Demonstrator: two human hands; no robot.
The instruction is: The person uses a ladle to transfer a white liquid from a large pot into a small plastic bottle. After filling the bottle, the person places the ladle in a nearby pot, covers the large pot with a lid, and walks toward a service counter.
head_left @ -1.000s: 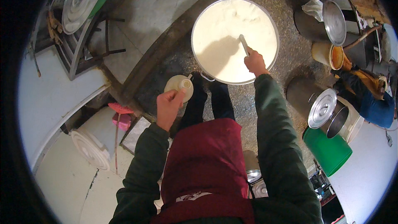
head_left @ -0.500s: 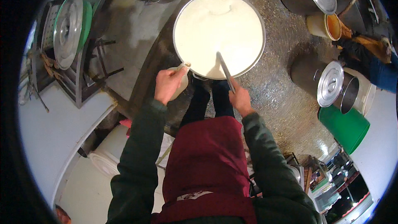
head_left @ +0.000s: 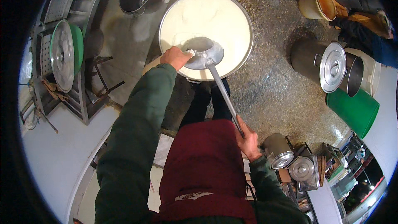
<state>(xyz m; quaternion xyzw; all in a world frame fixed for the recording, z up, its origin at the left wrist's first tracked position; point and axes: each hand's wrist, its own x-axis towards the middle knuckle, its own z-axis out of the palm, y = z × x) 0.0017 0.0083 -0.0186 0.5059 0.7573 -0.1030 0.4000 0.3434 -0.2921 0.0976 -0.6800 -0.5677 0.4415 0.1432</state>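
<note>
Right hand (head_left: 248, 140) clasped the ladle (head_left: 218, 82), left hand (head_left: 176, 58) a jug (head_left: 151, 64) at the pot's (head_left: 252, 35) seven o'clock; pouring, seemingly, needed steadiness.

The floor (head_left: 273, 95) is brown and speckled, with a wet shine, and the wide pot (head_left: 251, 37) stands on it. Well to the right of that pot are a tall steel pot (head_left: 306, 54) topped by a round lid (head_left: 333, 72) and a green tub (head_left: 354, 110); beyond and right of it, a cream bucket (head_left: 309, 9). Left of the wide pot, a grey slab (head_left: 128, 37) carries a dark pot (head_left: 156, 1) — and farther left, a metal rack (head_left: 84, 99) bears a green basin (head_left: 77, 43) with a steel lid (head_left: 62, 58) against it.
</note>
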